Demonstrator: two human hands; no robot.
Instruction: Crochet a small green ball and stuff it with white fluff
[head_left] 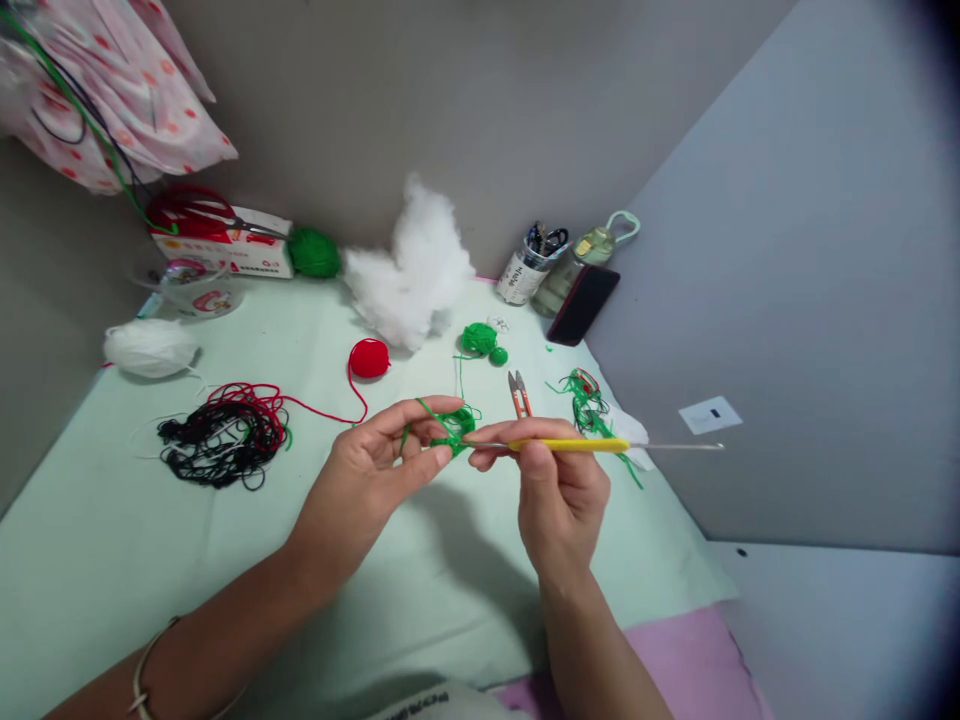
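My left hand (379, 465) pinches a small green crochet piece (454, 427), with green yarn looped over its fingers. My right hand (556, 482) is closed on a yellow-handled crochet hook (577, 445), held level with its metal tip at the green piece and its tail pointing right. Both hands hover above a pale green cloth (112, 540) on the table.
On the cloth lie orange thread snips (519, 393), a red yarn ball (369, 357), small green balls (480, 340), a tangle of black and red yarn (225, 435), white yarn (148, 347), white stuffing (411, 270), green scraps (589, 400). A phone (583, 304), jar of tools (529, 265) and box (225, 245) stand at the back.
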